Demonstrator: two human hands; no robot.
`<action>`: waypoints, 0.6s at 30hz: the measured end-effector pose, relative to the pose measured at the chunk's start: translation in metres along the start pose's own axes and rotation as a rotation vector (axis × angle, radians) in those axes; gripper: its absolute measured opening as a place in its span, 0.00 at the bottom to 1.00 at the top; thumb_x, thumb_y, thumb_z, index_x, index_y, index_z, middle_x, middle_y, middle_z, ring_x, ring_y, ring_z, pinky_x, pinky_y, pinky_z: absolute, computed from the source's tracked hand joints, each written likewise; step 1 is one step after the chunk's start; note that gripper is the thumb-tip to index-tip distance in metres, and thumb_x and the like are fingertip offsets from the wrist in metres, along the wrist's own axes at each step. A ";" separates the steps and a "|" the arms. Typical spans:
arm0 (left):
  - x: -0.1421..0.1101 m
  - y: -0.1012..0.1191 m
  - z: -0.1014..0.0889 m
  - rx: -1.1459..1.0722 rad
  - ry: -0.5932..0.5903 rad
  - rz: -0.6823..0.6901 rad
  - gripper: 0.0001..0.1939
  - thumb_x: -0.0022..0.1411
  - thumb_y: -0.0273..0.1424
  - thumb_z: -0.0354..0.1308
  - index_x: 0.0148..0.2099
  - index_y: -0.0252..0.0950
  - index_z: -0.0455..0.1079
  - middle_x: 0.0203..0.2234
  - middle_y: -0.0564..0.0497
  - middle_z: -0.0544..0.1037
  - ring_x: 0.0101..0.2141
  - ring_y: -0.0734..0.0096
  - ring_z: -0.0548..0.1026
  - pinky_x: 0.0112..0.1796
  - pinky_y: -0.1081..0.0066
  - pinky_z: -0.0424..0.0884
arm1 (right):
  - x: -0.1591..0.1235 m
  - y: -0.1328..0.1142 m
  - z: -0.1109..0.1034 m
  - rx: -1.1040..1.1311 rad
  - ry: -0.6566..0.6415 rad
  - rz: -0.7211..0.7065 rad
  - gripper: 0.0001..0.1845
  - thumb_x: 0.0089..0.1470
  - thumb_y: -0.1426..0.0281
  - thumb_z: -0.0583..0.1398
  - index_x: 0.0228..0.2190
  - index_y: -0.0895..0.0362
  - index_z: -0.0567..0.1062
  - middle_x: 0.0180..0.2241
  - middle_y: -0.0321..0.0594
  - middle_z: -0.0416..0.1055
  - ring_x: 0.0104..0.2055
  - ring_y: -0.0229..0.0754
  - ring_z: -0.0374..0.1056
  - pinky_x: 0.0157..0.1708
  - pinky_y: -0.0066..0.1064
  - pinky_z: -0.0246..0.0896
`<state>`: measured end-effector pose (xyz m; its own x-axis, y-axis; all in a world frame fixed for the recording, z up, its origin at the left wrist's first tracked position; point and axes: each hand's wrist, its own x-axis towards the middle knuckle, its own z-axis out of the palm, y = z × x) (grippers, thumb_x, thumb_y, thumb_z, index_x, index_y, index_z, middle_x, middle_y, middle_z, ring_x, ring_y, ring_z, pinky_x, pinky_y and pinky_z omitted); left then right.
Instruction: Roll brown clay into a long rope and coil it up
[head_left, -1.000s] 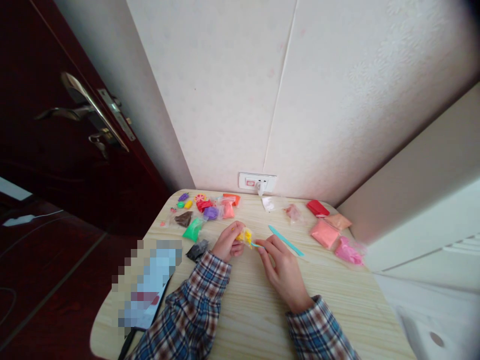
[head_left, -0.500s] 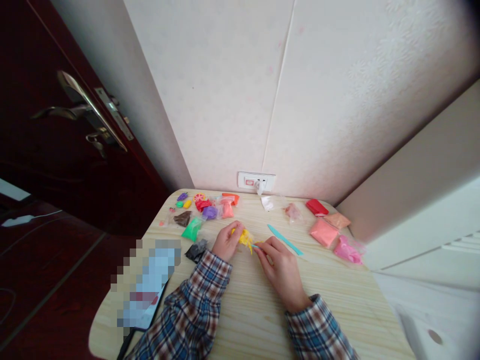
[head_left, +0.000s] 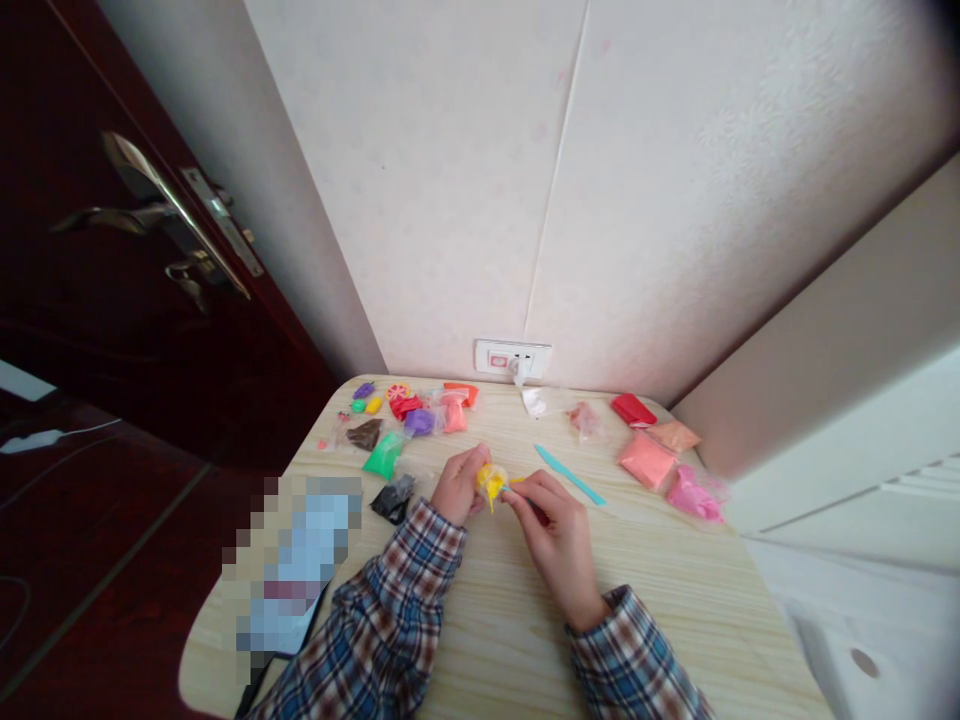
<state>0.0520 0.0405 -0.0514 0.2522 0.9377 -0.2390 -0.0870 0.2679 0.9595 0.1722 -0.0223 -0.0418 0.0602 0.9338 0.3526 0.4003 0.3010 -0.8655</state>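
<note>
My left hand is closed around a small clear bag of yellow clay, its mouth turned toward my right hand. Pinched in the fingers of my right hand is a thin blue tool, its tip at the yellow clay. A bit of yellow also shows just above those right fingers. Beyond my right hand a flat turquoise clay knife lies on the wooden table. A bag of black clay rests beside my left wrist.
Bags of green, brown and purple clay lie at the back left, near small fruit shapes. Salmon and pink bags sit at right. A blurred-out phone lies at the left edge.
The yellow bag has turned in my left hand, so its opening faces me more and the clay looks rounder. My right hand stays close to it with the tool.
</note>
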 end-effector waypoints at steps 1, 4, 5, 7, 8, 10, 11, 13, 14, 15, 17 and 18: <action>0.000 0.000 0.001 -0.013 -0.020 0.000 0.26 0.49 0.57 0.51 0.22 0.37 0.56 0.07 0.62 0.55 0.08 0.83 0.49 0.10 0.77 0.42 | 0.000 0.000 -0.001 0.012 0.001 0.002 0.10 0.56 0.67 0.57 0.29 0.56 0.77 0.25 0.37 0.68 0.27 0.36 0.63 0.25 0.27 0.58; -0.002 0.003 0.002 -0.063 -0.105 -0.007 0.27 0.47 0.58 0.52 0.22 0.37 0.56 0.08 0.61 0.57 0.08 0.83 0.51 0.10 0.78 0.43 | 0.000 -0.001 -0.004 0.049 -0.002 -0.010 0.10 0.55 0.66 0.57 0.29 0.56 0.77 0.25 0.37 0.68 0.27 0.37 0.63 0.24 0.27 0.58; -0.003 0.004 0.002 -0.082 -0.143 -0.018 0.27 0.47 0.58 0.52 0.22 0.37 0.56 0.08 0.61 0.57 0.08 0.83 0.51 0.10 0.79 0.44 | 0.000 -0.002 -0.005 0.061 -0.007 -0.019 0.10 0.55 0.66 0.57 0.29 0.56 0.77 0.25 0.37 0.67 0.27 0.37 0.63 0.24 0.27 0.58; -0.006 0.006 0.001 -0.120 -0.232 -0.053 0.27 0.47 0.57 0.53 0.22 0.37 0.57 0.08 0.61 0.58 0.08 0.83 0.50 0.09 0.78 0.46 | -0.001 -0.003 -0.007 0.085 -0.021 -0.041 0.10 0.55 0.66 0.57 0.29 0.56 0.78 0.25 0.37 0.67 0.28 0.37 0.63 0.24 0.28 0.58; -0.007 0.008 0.001 -0.139 -0.277 -0.072 0.26 0.47 0.56 0.54 0.21 0.37 0.57 0.07 0.61 0.57 0.08 0.83 0.50 0.09 0.78 0.46 | -0.001 -0.004 -0.009 0.098 -0.029 -0.051 0.10 0.55 0.66 0.57 0.29 0.55 0.78 0.25 0.37 0.67 0.28 0.38 0.63 0.24 0.28 0.58; -0.009 0.010 -0.001 -0.179 -0.354 -0.104 0.26 0.47 0.55 0.55 0.20 0.36 0.58 0.07 0.60 0.57 0.08 0.83 0.50 0.09 0.78 0.46 | -0.001 -0.006 -0.010 0.124 -0.046 -0.063 0.10 0.55 0.66 0.57 0.28 0.55 0.78 0.25 0.38 0.67 0.28 0.38 0.63 0.24 0.29 0.58; -0.009 0.011 -0.001 -0.201 -0.382 -0.114 0.26 0.47 0.55 0.55 0.20 0.36 0.57 0.07 0.60 0.57 0.07 0.83 0.50 0.08 0.78 0.45 | -0.001 -0.006 -0.011 0.136 -0.050 -0.064 0.10 0.55 0.66 0.58 0.28 0.55 0.78 0.25 0.38 0.67 0.28 0.38 0.63 0.24 0.29 0.59; -0.009 0.011 -0.002 -0.255 -0.417 -0.126 0.25 0.48 0.53 0.55 0.19 0.36 0.57 0.07 0.59 0.57 0.07 0.82 0.51 0.08 0.79 0.44 | -0.001 -0.006 -0.013 0.151 -0.049 -0.062 0.10 0.55 0.65 0.58 0.28 0.54 0.78 0.26 0.39 0.67 0.28 0.38 0.63 0.24 0.29 0.58; -0.008 0.011 -0.003 -0.288 -0.419 -0.124 0.25 0.49 0.52 0.55 0.18 0.36 0.56 0.06 0.59 0.56 0.07 0.82 0.50 0.08 0.79 0.43 | -0.001 -0.006 -0.014 0.154 -0.046 -0.062 0.10 0.55 0.65 0.58 0.28 0.54 0.78 0.26 0.39 0.67 0.28 0.39 0.63 0.24 0.29 0.58; -0.007 0.011 -0.005 -0.326 -0.409 -0.116 0.25 0.51 0.51 0.55 0.18 0.37 0.55 0.06 0.60 0.56 0.07 0.83 0.49 0.08 0.79 0.43 | -0.001 -0.005 -0.015 0.155 -0.042 -0.067 0.10 0.55 0.66 0.58 0.28 0.54 0.78 0.25 0.38 0.67 0.28 0.39 0.63 0.24 0.30 0.58; -0.003 0.011 -0.009 -0.420 -0.347 -0.075 0.23 0.54 0.47 0.54 0.19 0.37 0.53 0.07 0.61 0.53 0.08 0.85 0.44 0.08 0.81 0.42 | -0.001 -0.003 -0.018 0.157 -0.018 -0.077 0.09 0.55 0.66 0.58 0.28 0.54 0.77 0.25 0.38 0.66 0.28 0.39 0.62 0.25 0.30 0.57; -0.002 0.012 -0.012 -0.471 -0.300 -0.046 0.23 0.55 0.45 0.54 0.19 0.37 0.51 0.08 0.62 0.51 0.08 0.85 0.42 0.09 0.81 0.42 | 0.000 -0.002 -0.021 0.158 0.004 -0.078 0.09 0.55 0.67 0.58 0.28 0.55 0.77 0.25 0.37 0.66 0.28 0.38 0.62 0.26 0.30 0.57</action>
<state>0.0389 0.0445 -0.0415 0.5227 0.8374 -0.1599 -0.4735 0.4412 0.7623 0.1904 -0.0273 -0.0329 0.0381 0.9058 0.4220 0.2551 0.3995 -0.8805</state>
